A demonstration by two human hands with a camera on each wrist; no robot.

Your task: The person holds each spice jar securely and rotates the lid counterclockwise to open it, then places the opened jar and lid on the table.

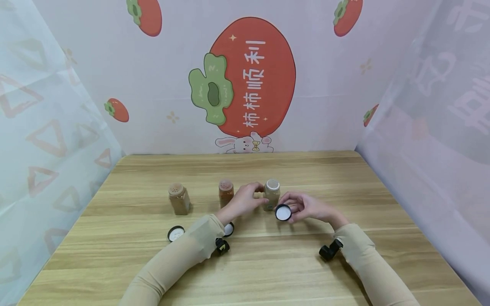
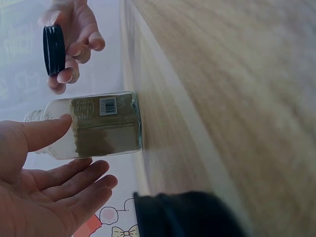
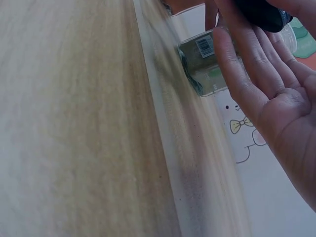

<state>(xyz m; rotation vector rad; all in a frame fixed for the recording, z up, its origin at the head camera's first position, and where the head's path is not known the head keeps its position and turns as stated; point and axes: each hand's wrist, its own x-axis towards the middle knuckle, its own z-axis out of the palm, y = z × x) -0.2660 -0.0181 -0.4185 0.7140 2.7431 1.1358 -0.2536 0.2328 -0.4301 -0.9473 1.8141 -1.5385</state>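
Note:
A square glass spice jar (image 1: pixel 272 195) of grey-brown powder stands upright on the table, its lid off. My left hand (image 1: pixel 245 199) is at its left side, fingers loosely extended. In the left wrist view the thumb overlaps the jar (image 2: pixel 106 126) near its shoulder, and the other fingers lie along its far side. To the right of the jar, my right hand (image 1: pixel 302 207) pinches a black screw cap (image 1: pixel 283 212) between thumb and fingers, its white inside turned to the head camera. In the left wrist view this cap (image 2: pixel 54 51) is held clear of the jar.
Two more lidless spice jars stand to the left: a reddish one (image 1: pixel 226 192) partly behind my left hand and a brown one (image 1: pixel 179 199). Two black caps lie on the table, one (image 1: pixel 176 233) left of my sleeve, another (image 1: pixel 229 229) partly hidden by it. Printed cloth walls surround the table.

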